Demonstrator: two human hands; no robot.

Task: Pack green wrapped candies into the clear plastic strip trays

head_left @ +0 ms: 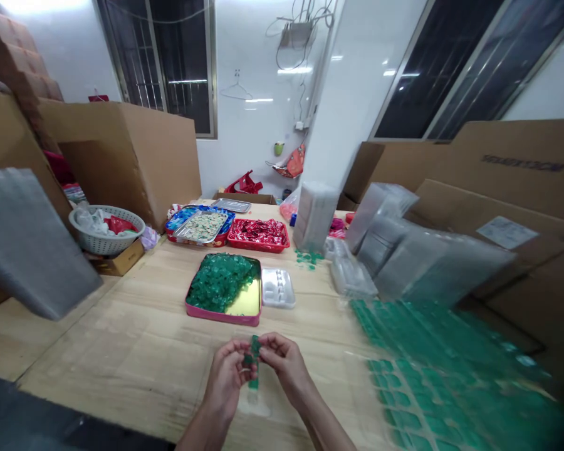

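Observation:
My left hand [227, 371] is curled, its fingertips closed around a small translucent green piece [248, 359]. Close by on the right, my right hand [284, 363] pinches at the upper end of a short column of green pieces [254, 380]. Beneath both hands lies a clear plastic tray [256, 407], hard to see against the wood; the column runs along it. Just beyond the hands, a pink-rimmed tin [223, 318] holds a heap of loose green pieces [219, 282], with its yellow bottom bare at the right.
Filled clear trays of green pieces [418, 401] cover the right side, blurred. Behind them stand stacks of clear trays [432, 257]. A silvery compartment tray [279, 288] adjoins the tin. Farther back are a red tray [258, 235], a blue tray [178, 219] and a basket [106, 241].

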